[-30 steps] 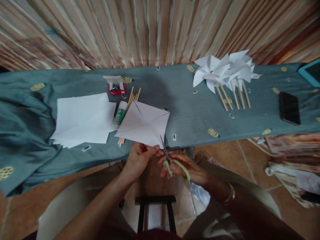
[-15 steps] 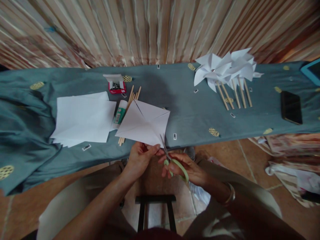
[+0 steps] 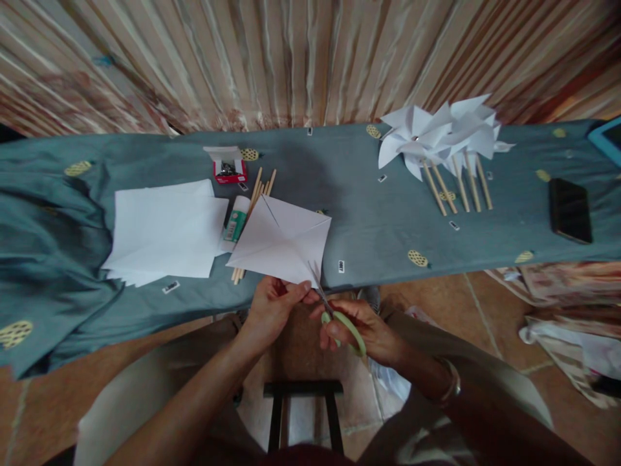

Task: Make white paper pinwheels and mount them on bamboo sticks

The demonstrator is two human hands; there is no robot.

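Note:
A white paper square (image 3: 284, 239), with diagonal lines running in from its corners, is pinched at its near edge by my left hand (image 3: 274, 307). My right hand (image 3: 361, 327) grips scissors (image 3: 348, 329) with light green handles. Their blades lie at the paper's near corner, slightly apart. Under the paper's left side, wooden sticks (image 3: 257, 189) poke out at both ends. A green and white glue stick (image 3: 237, 219) rests beside them. To the left is a stack of white paper sheets (image 3: 162, 230).
An opened red box (image 3: 230, 171) of small metallic pieces stands behind the sticks. White paper pinwheels (image 3: 439, 136) on sticks lie at the back right. Farther right are a dark phone (image 3: 570, 210) and a blue-edged device (image 3: 606, 142). A green cloth (image 3: 359, 226) covers the table.
The scissor handles have closed a little and the blades look nearer together. The left hand keeps its pinch on the paper. The whole view has shifted slightly.

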